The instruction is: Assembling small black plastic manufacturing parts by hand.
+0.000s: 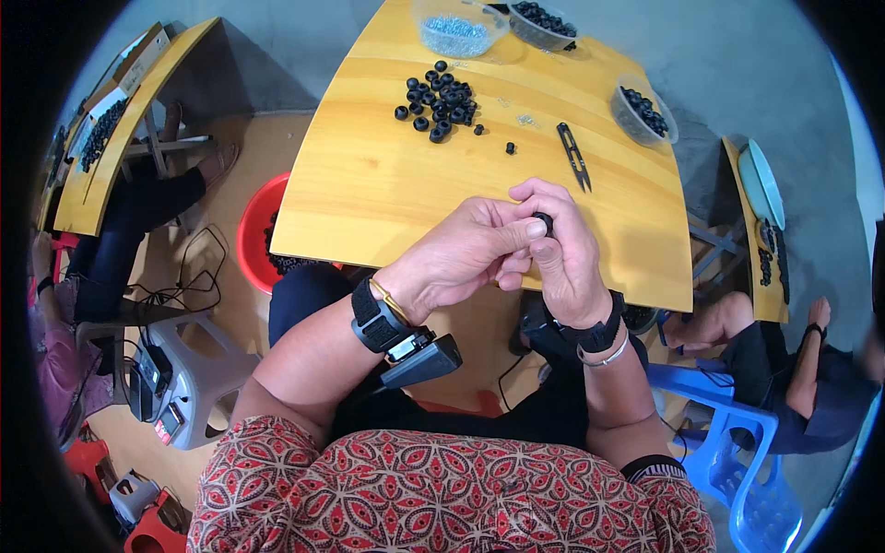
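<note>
My left hand (466, 247) and my right hand (570, 263) meet over the near edge of the wooden table. Between them is a small black round part (545, 222), pinched by the left thumb and the right fingers; much of it is hidden. Beyond my hands, a pile of black ball-shaped parts (444, 103) lies on the tabletop, some showing holes. Two smaller black pieces, one of them a spool-like piece (511, 147), lie apart from the pile. Black thread snips (573, 157) rest to the right, near a few tiny clear or silvery bits (525, 121).
Along the far side of the table (355, 184) stand a clear tub of small silvery-blue pieces (454, 37) and a tub of black parts (542, 26). Another tub (643, 115) is at right. A red basin (251, 235) sits below left. Other people sit at both sides; a blue chair (737, 442) is lower right.
</note>
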Tool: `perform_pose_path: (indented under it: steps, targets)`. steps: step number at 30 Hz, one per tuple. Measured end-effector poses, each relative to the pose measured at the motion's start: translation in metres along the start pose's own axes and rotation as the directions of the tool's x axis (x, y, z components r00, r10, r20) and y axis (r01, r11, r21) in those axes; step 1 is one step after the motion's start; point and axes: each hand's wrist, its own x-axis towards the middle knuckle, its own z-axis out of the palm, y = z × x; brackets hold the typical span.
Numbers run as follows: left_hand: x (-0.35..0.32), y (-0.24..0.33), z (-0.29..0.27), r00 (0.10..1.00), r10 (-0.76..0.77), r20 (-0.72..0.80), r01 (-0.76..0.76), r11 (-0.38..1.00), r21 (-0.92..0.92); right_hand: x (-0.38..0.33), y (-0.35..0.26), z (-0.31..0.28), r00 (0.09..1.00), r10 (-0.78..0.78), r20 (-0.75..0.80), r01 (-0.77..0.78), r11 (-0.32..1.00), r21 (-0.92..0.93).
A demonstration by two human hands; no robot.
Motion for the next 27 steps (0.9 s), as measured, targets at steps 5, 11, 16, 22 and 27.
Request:
perform_pose_path:
  steps: [5, 11, 16, 22, 27]
  targets:
    - [-0.02, 0.005, 0.023, 0.989, -0.031, 0.144, 0.036, 0.999, -0.033, -0.01, -0.036, -0.015, 0.999, -0.046, -0.023, 0.047, 0.999, 0.024]
    - [-0.068, 0.01, 0.047, 0.988, -0.095, 0.118, 0.054, 0.95, 0.307, -0.034, -0.085, -0.028, 0.993, -0.087, -0.081, 0.088, 0.996, 0.02]
    - [-0.097, -0.003, 0.081, 0.942, 0.291, 0.166, -0.332, 0.739, 0.586, -0.058, -0.123, -0.014, 0.993, 0.12, -0.023, -0.113, 0.973, 0.202]
    - [-0.097, -0.022, 0.107, 0.859, 0.422, 0.289, -0.501, 0.576, 0.646, -0.068, -0.142, -0.008, 0.996, 0.084, 0.018, -0.084, 0.995, 0.045]
    - [-0.094, -0.033, 0.114, 0.743, 0.599, 0.298, -0.598, 0.394, 0.698, -0.073, -0.139, -0.009, 0.999, -0.038, -0.02, 0.036, 0.995, -0.094]
